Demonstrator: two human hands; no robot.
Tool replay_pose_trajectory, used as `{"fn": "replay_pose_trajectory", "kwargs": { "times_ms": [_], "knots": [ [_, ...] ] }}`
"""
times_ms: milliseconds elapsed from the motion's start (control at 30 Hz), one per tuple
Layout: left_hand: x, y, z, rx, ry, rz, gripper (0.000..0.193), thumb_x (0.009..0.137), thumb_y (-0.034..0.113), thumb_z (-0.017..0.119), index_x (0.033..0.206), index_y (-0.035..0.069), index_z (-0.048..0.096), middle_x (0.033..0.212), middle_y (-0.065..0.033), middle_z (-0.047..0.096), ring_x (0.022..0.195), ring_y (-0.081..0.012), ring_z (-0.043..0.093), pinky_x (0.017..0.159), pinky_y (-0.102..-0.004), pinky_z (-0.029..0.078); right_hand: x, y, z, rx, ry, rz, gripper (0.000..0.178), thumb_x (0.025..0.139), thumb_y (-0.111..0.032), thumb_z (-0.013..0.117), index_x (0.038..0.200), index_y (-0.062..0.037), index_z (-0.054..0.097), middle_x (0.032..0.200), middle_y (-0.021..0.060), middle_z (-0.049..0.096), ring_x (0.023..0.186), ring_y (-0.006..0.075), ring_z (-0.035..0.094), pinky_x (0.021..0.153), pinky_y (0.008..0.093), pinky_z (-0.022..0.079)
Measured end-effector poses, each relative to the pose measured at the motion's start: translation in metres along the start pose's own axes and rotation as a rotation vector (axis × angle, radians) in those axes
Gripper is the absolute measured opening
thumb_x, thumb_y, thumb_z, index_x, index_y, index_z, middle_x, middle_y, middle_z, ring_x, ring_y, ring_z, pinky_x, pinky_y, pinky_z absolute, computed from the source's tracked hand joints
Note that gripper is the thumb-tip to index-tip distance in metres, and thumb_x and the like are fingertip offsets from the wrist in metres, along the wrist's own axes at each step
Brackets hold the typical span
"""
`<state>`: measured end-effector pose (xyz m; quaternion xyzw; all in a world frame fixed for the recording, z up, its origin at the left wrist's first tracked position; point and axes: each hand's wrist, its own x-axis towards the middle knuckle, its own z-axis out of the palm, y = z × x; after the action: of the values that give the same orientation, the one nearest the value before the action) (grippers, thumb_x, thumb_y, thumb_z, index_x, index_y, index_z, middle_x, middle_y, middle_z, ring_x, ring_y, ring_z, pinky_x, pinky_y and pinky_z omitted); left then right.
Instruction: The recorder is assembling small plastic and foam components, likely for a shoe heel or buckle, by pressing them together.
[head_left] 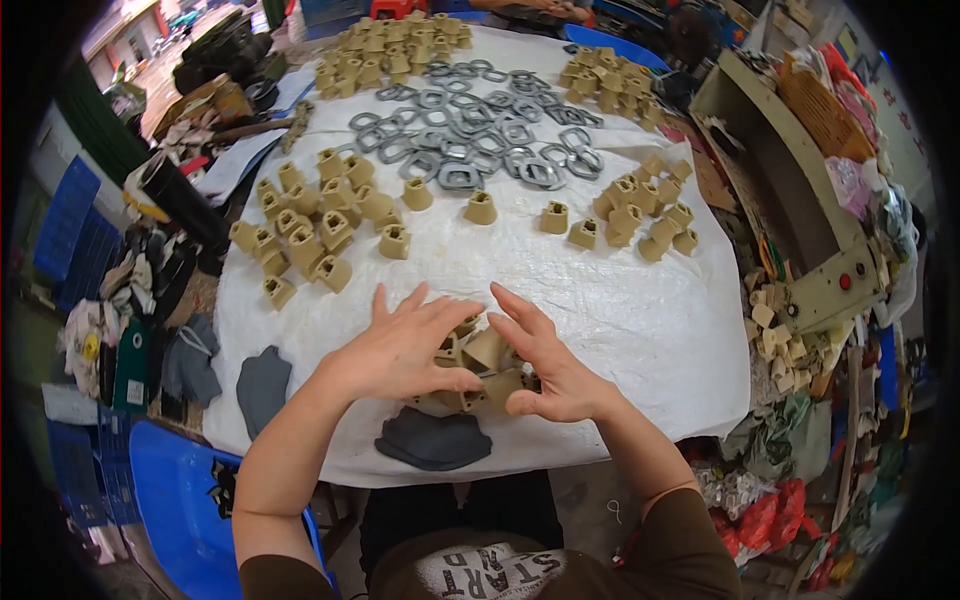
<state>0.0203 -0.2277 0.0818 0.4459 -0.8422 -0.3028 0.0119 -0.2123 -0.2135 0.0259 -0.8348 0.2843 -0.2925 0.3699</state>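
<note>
Head view: a cluster of tan, hollow, tapered blocks (484,350) sits at the clock centre, on a creased white sheet (620,330); the left hand (405,345) spreads over its 9 o'clock side, the right hand (555,370) curves around its 3 o'clock side; both are unclenched, fingers parted; whether they touch the blocks cannot be told; grey, metallic-looking, rounded rings (461,177) lie at 12 o'clock; a dark grey, flat pad (433,440) lies at 7 o'clock.
</note>
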Motion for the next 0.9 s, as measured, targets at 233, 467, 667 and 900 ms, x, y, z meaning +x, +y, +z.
{"fn": "replay_pose_trajectory", "kwargs": {
  "times_ms": [233,467,667,900],
  "knots": [
    [-0.014,0.031,-0.013,0.191,0.059,-0.054,0.059,0.085,0.024,0.061,0.135,0.008,0.034,0.145,-0.0298,0.015,0.135,-0.0474,0.018,0.101,-0.0687,0.021,-0.007,0.062,-0.09,-0.484,0.633,0.1,0.09,0.065,-0.035,0.081,0.14,-0.0154,0.036,0.145,0.0202,0.021,0.134,0.0388,0.02,0.108,0.0506,0.021],
    [0.033,0.06,-0.039,0.202,0.14,0.172,0.058,0.082,0.016,0.061,0.134,0.011,0.037,0.145,-0.0236,0.02,0.134,-0.0443,0.023,0.104,-0.061,0.023,-0.02,0.124,-0.157,-1.039,0.669,0.535,0.097,0.057,-0.064,0.075,0.138,-0.0271,0.039,0.145,0.0179,0.02,0.132,0.0439,0.018,0.099,0.0622,0.022],
    [0.179,0.056,-0.011,0.308,0.164,0.068,0.069,0.08,0.033,0.065,0.138,0.019,0.032,0.144,-0.0219,0.023,0.134,-0.0428,0.021,0.097,-0.0642,0.029,-0.006,0.156,-0.138,-1.044,0.712,0.647,0.085,0.054,-0.06,0.077,0.127,-0.025,0.053,0.139,0.0111,0.03,0.125,0.0417,0.025,0.093,0.0589,0.03],
    [0.273,0.048,0.034,0.17,0.111,-0.148,0.057,0.074,0.029,0.069,0.126,0.019,0.049,0.129,-0.0145,0.042,0.122,-0.0364,0.035,0.087,-0.0609,0.038,-0.002,0.169,-0.14,-1.04,0.89,0.476,0.052,0.056,-0.035,0.079,0.096,-0.0065,0.061,0.108,0.0069,0.054,0.109,0.0289,0.042,0.083,0.0453,0.037]
  ]
}}
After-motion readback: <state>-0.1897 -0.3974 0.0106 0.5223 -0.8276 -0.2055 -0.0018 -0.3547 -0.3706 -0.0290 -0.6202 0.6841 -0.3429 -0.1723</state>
